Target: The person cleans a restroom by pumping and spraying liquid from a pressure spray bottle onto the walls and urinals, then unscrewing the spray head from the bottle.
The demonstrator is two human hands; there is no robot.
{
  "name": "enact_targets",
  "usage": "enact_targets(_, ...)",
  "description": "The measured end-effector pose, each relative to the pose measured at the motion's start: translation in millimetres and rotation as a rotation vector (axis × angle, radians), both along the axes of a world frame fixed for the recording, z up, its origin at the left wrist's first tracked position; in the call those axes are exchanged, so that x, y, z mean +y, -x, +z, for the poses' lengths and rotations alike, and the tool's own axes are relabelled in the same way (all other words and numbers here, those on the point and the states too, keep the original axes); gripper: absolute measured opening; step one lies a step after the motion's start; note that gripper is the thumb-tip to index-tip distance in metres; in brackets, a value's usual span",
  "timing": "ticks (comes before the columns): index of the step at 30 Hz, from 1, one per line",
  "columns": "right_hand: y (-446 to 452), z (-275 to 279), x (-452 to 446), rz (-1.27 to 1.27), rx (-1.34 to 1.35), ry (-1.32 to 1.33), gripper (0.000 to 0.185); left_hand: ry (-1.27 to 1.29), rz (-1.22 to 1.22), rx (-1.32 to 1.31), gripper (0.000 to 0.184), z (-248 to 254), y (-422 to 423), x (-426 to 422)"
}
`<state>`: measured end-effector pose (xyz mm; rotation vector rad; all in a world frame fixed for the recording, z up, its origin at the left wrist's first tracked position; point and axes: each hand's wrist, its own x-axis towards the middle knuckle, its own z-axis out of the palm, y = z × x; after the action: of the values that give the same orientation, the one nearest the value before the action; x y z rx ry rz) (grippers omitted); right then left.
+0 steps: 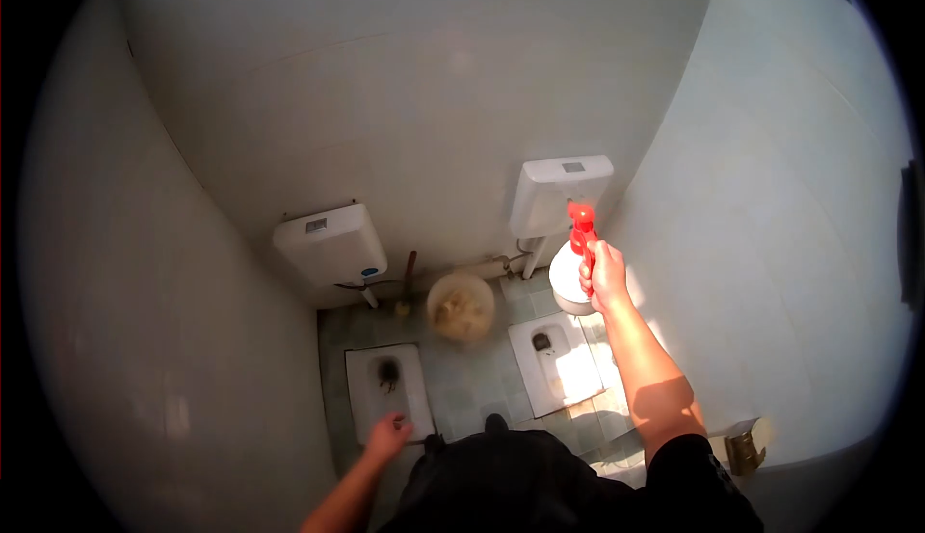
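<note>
Red trigger sprayer (582,217) up, no spray visible
Right fingers (587,279) wrap it; left fingers (401,429) half-curled near squat toilet (416,393), grip unclear

"Upper wear?"
"Right sleeve (686,470): one, black, short; faint pale marks (718,451) along its outer side, too small to read."
"Lower body?"
"Clothing (511,485): black, loosely creased; garment type unclear."
"Feet?"
"Shoe tips (496,424): two, dark, rounded."
"Extremities?"
"Left hand (388,434) and right hand (607,278): bare, likewise both forearms (644,350)."
</note>
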<state>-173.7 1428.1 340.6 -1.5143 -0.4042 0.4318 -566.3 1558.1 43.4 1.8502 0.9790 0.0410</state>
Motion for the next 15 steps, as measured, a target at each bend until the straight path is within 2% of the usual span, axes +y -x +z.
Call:
enact_targets(2,5.6,1.0,-0.1,0.045,0.019,0.098,0.027,0.000,-0.005,-0.019,0.045,0.8,-0.7,-0.6)
enact_targets(5,4.5,-10.6,-6.1,0.002,0.294,0.081,0.032,-0.013,-0.035,-0.057,0.045,18.2,-18.1,-5.9)
enact_targets(6,8.0,-20.4,-6.1,0.003,0.305,0.085,0.032,-0.013,-0.064,-0.076,0.045,23.9,-24.1,-7.6)
enact_targets(7,13.9,-31.3,-2.1,-0.012,0.351,0.053,0.032,-0.009,-0.062,-0.068,0.045,26.2,-30.1,-7.6)
enact_targets(9,22.2,-55.3,2.1,-0.038,0.407,-0.015,0.033,-0.138,-0.149,-0.210,0.045,32.5,-37.3,-11.3)
enact_targets(12,33.1,-82.4,6.1,-0.174,0.515,-0.182,0.033,-0.126,-0.223,-0.184,0.045,56.1,-43.3,-20.6)
enact_targets(15,36.8,-108.1,10.1,0.021,0.422,0.043,0.032,-0.127,-0.239,-0.149,0.043,54.1,-38.8,-23.0)
